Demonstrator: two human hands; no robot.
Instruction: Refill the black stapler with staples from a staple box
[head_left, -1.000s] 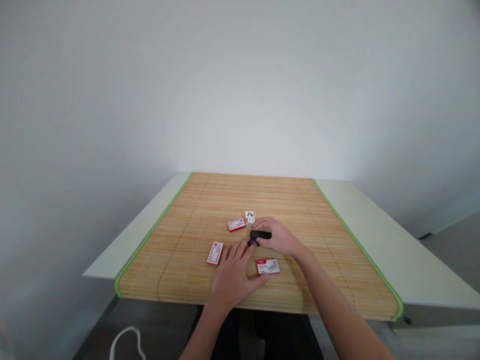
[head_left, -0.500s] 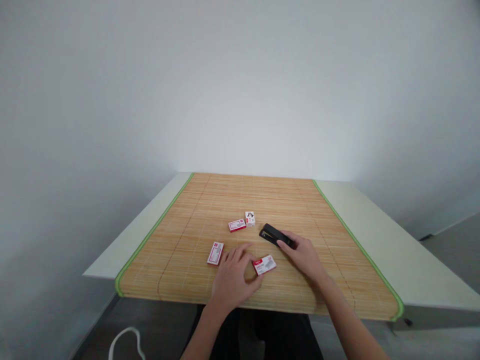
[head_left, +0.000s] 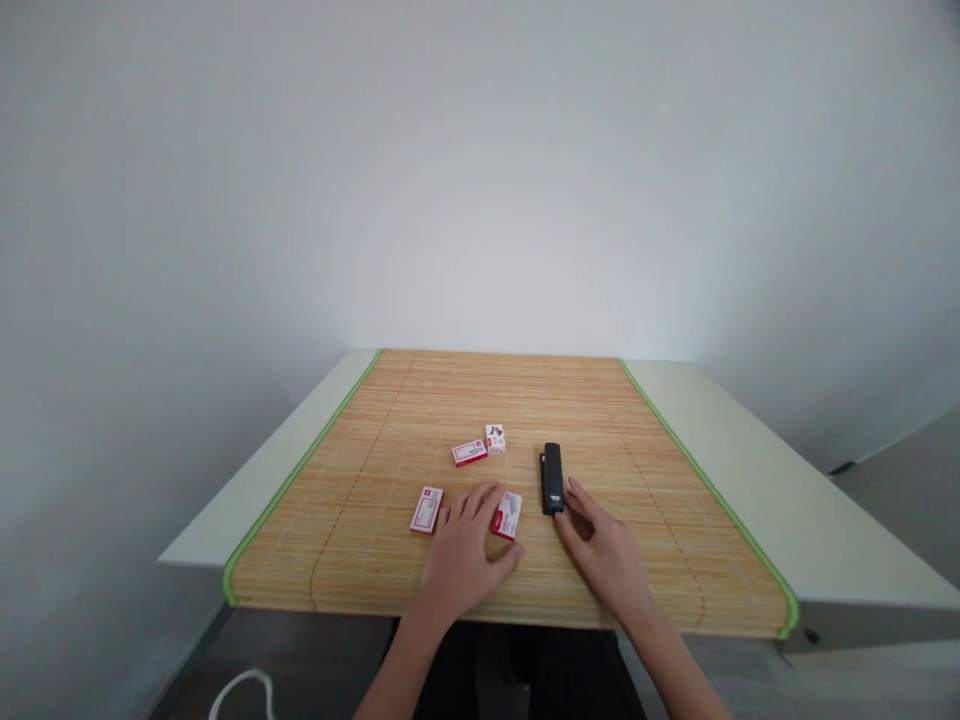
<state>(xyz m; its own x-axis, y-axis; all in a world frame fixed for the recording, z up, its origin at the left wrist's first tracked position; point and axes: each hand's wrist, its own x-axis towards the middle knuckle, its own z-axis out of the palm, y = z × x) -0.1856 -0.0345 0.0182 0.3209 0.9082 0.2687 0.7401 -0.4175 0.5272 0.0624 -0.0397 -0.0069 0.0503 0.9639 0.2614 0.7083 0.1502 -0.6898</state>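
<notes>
My left hand rests low over the mat with its fingers apart. Its index fingertip is at the left edge of a red-and-white small box, and the thumb lies just below that box. A black stapler lies lengthwise, pointing away from me. At its near end is my right hand, fingers spread, thumb and fingertips close to or touching the stapler. Left of my left hand lies another red-and-white box. Farther back, a similar flat box sits beside a small white box.
A bamboo mat with green edging covers the middle of the white table. A plain wall stands behind. A white cable hangs at the lower left, below the table edge.
The stapler has turned from slanted to pointing straight away from me, and my right hand has loosened around it. The box by my left hand has rotated and shifted slightly left.
</notes>
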